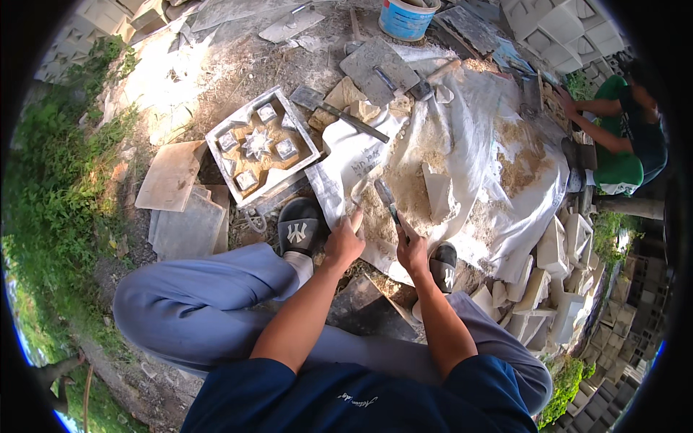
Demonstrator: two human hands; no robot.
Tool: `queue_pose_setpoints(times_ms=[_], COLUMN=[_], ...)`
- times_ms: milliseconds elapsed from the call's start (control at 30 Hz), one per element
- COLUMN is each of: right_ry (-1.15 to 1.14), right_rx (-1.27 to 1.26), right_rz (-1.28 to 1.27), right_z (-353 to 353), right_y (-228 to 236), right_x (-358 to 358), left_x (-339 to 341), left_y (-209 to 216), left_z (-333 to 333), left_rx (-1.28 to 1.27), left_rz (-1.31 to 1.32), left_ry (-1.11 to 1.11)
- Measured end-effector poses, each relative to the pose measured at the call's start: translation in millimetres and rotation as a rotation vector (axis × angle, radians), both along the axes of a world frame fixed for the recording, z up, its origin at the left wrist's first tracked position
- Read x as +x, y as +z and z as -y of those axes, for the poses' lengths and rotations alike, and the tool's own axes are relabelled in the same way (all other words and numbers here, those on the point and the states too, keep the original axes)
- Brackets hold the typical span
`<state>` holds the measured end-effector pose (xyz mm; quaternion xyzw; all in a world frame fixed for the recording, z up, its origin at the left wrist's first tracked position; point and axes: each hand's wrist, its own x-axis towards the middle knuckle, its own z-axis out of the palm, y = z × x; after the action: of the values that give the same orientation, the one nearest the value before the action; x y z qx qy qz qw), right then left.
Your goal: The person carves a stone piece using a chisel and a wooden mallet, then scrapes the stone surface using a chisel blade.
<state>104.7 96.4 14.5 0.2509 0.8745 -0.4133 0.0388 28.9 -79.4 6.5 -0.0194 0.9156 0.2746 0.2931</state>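
Observation:
My right hand [411, 251] is closed round the dark handle of a small narrow trowel [385, 193], its blade angled up and away over the white sheet. To its left, my left hand [345, 244] is closed, thumb pointing away from me, beside a pale grey flat strip [326, 193]. What its fingers hold I cannot make out. Farther left lies a square grey mould [211, 137] with a raised star [258, 144] in its middle and several blocks around it. A long-handled flat tool [346, 119] rests beside the mould's right corner, its end over the sheet.
Beyond the sheet [476, 123] lie a square plastering trowel [379, 72], a hammer [422, 88] and a blue bucket [408, 20]. Broken pale slabs [552, 249] pile up at right; flat tiles [170, 177] lean at left. Another person [628, 130] works at far right.

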Motion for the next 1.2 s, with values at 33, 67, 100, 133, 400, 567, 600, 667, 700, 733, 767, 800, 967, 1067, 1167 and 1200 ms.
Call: queue_pose_setpoints(times_ms=[33, 67, 100, 133, 400, 567, 600, 667, 700, 733, 767, 800, 967, 1067, 1167, 1200], right_ry=[0.007, 0.014, 0.063, 0.064, 0.179, 0.091, 0.123, 0.162, 0.178, 0.169, 0.157, 0.133, 0.102, 0.213, 0.179, 0.169], right_rx=[-0.017, -0.033, 0.003, 0.002, 0.094, 0.034, 0.081, 0.181, 0.236, 0.181, 0.13, 0.047, -0.038, 0.089, 0.069, 0.037], right_rz=[-0.097, -0.195, -0.385, -0.384, -0.15, -0.265, -0.287, -0.325, -0.341, -0.306, -0.273, -0.212, -0.211, -0.101, -0.023, -0.07], right_z=[1, 1, 0, 2, 7, 9, 7, -2, -9, -4, 1, 6, 15, 12, 11, 9], right_y=[1, 2, -13, -10, -6, -7, -11, -32, -42, -40, -32, -24, -3, -22, -26, -27], right_x=[8, 15, 21, 24, 24, 28, 32, 38, 44, 39, 33, 28, 27, 45, 45, 42], left_x=[3, 4, 3, 0, 4, 3, 2, 1, 4, 3, 4, 5, 4, 3, 2, 2], left_y=[-1, -2, -3, -1, 5, 17, 20, 18, 15, 8, 7, 6, 15, 14, 18, 20], left_z=[-1, -2, -4, -3, 7, 6, 6, 2, 0, 6, 9, 13, 11, 12, 11, 9], left_rx=[0.002, 0.006, 0.016, 0.021, 0.014, 0.07, 0.026, -0.007, 0.023, 0.038, 0.042, 0.033, 0.027, 0.035, 0.005, -0.016], left_rz=[-0.05, -0.046, -0.05, -0.056, -0.023, -0.031, 0.014, 0.049, 0.026, 0.001, -0.004, 0.002, -0.003, 0.003, 0.036, 0.059], left_ry=[-0.006, -0.009, -0.015, -0.017, 0.004, 0.036, 0.017, -0.015, -0.018, -0.007, 0.003, 0.01, 0.014, -0.001, -0.018, -0.024])
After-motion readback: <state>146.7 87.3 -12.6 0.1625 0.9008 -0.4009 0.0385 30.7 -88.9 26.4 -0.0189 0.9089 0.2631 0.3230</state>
